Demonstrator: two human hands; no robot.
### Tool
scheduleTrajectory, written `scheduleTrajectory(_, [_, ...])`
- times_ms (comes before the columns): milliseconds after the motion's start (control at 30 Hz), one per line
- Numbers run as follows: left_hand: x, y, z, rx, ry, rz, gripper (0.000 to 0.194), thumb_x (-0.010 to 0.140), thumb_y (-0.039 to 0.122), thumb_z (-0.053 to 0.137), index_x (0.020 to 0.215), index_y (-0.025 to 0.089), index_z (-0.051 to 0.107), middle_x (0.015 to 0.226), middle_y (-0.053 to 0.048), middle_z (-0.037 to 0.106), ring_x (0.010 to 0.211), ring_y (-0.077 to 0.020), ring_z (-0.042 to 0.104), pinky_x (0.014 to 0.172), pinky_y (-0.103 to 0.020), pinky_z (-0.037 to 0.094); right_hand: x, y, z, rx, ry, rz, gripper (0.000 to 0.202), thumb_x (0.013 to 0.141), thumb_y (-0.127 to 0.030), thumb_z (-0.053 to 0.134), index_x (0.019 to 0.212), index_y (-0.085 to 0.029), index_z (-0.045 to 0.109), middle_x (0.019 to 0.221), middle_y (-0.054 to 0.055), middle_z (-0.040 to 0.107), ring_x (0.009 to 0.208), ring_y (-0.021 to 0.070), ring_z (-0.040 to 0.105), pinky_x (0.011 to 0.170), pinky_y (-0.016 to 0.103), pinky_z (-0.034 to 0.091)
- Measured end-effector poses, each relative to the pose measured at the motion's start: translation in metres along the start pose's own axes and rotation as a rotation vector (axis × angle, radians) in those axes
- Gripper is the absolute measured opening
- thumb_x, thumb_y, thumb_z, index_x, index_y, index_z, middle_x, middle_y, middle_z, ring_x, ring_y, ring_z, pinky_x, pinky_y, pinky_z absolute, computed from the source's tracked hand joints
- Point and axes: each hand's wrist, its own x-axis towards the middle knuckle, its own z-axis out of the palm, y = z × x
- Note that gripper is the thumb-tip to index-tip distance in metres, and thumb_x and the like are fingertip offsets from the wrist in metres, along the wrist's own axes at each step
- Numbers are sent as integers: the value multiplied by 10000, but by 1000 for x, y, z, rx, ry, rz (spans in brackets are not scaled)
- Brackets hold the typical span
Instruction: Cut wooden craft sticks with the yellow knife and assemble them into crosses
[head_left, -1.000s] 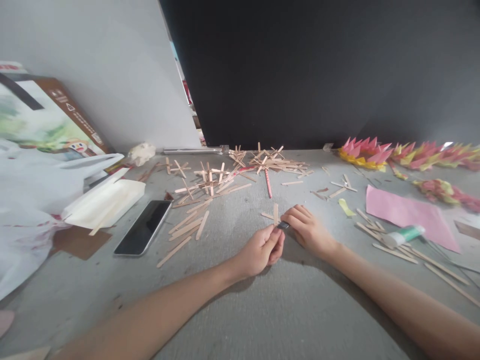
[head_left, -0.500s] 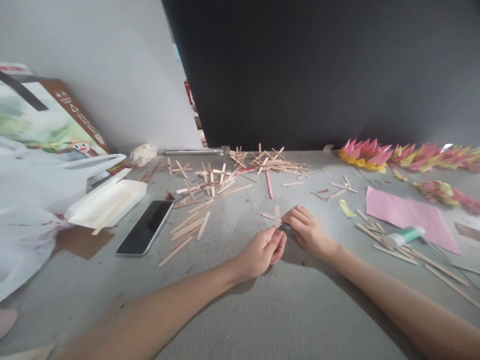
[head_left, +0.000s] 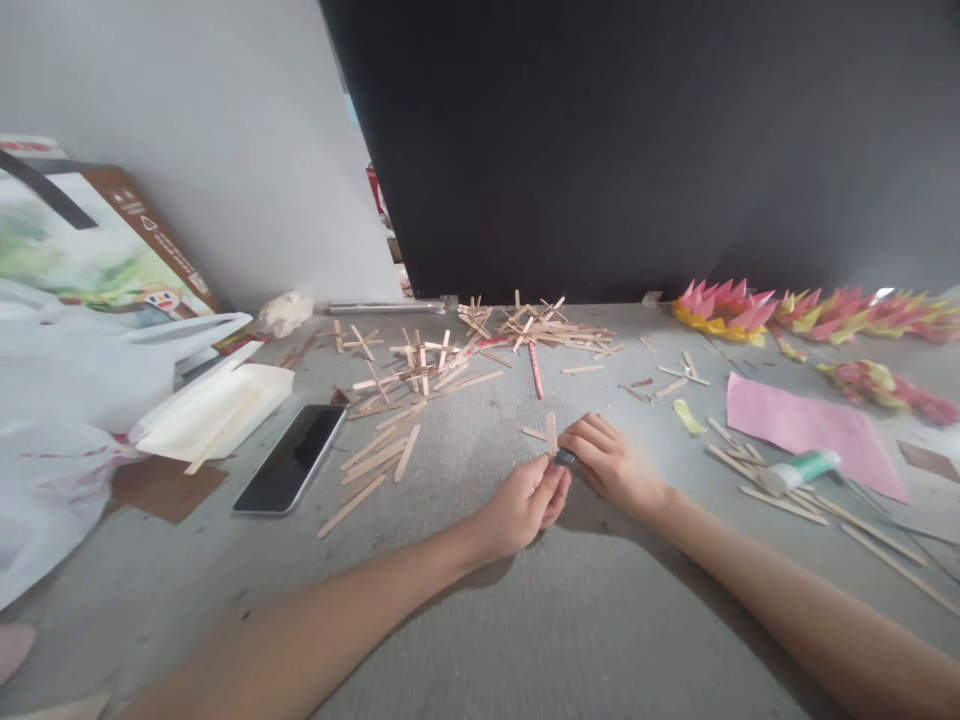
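Close together, the two hands meet over the middle of the gray table (head_left: 637, 610). The left hand (head_left: 531, 505) is curled, its thumb pressed against the fingers beside a small dark piece (head_left: 565, 456); the right hand (head_left: 609, 462) bends its fingers at the piece's other side. Which of them grips it cannot be told. Just beyond the left fingertips are two wooden sticks (head_left: 552, 432), at an angle to each other. A phone (head_left: 291, 460) lies to the left, a glue stick (head_left: 801, 470) to the right near pink paper (head_left: 810, 430).
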Motion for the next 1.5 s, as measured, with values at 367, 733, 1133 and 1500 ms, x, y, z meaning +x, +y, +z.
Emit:
scheduleTrajectory(367, [-1,4,1,37,13,29,492,1083,606,335,789,221,420,549,80,387,479,-93,343,515,-250,305,-2,5,2,28,-6,0,206,1087,-138,429,1182,-203,600,993,93,628,904,251,519,797,361,450])
scheduleTrajectory(733, [-3,11,1,48,33,31,514,1090,601,316,769,216,430,565,65,395,508,-99,354,549,-262,323,-1,7,-2,25,-7,19,209,1078,-119,430,1159,-202,603,997,95,639,911,251,526,799,361,452])
scheduleTrajectory(1133, [-4,8,3,68,39,31,492,1091,597,313,789,221,412,573,71,394,508,-98,341,536,-257,303,-1,3,2,77,-10,20,209,1081,-128,431,1180,-201,600,998,93,640,918,246,533,794,362,465])
scheduleTrajectory(1500, [-4,0,0,99,-8,16,501,1080,630,306,805,224,408,576,77,374,499,-100,318,509,-261,279,1,-2,-1,89,-34,8,200,1083,-141,431,1136,-205,613,980,89,646,902,241,539,794,367,471])
